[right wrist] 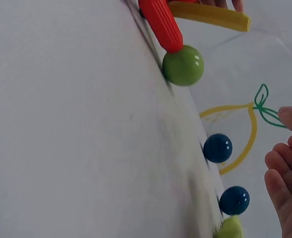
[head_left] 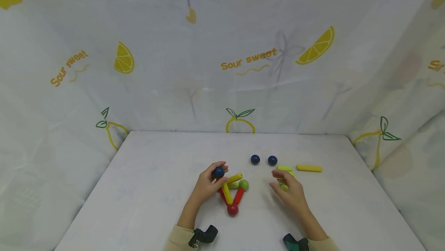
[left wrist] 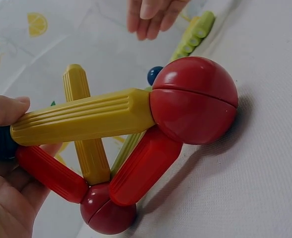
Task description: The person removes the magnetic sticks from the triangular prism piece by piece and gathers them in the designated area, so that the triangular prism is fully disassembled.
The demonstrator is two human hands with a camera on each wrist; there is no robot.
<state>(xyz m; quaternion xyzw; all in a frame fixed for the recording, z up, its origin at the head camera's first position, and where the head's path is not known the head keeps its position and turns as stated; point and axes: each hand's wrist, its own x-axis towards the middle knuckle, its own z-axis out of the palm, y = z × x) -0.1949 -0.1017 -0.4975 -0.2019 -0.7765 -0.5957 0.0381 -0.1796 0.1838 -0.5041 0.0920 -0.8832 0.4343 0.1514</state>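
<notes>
A white cloth printed with lemons and the words "Sour sweet" hangs as a backdrop [head_left: 194,58] behind and beside a white tabletop [head_left: 149,173]. The green ball [head_left: 244,185] is one corner of a frame of sticks and balls, and the left hand [head_left: 205,186] is to its left. That hand's thumb and fingers curl round the upper blue ball [head_left: 218,172], left of the green ball and a little farther off, with the thumb also at the end of the slanted yellow stick [head_left: 226,194]. So the grip sits at the top corner of the frame, and the rest of the frame lies below it and toward the green ball.

The slanted yellow stick runs down to the near red ball [head_left: 233,209], on the green ball's near side, and a red stick [head_left: 238,197] links these two balls. The left wrist view shows another red ball [left wrist: 109,210] below the held corner. A second yellow stick [head_left: 235,178] has its free end just beyond the green ball.

The right hand [head_left: 291,192], to the green ball's right, is empty, its fingers gently bent and the thumb apart, near light green sticks [head_left: 284,168]. Two loose blue balls [head_left: 255,160] lie beyond the green ball, slightly right; a loose yellow stick [head_left: 309,168] lies far to its right.
</notes>
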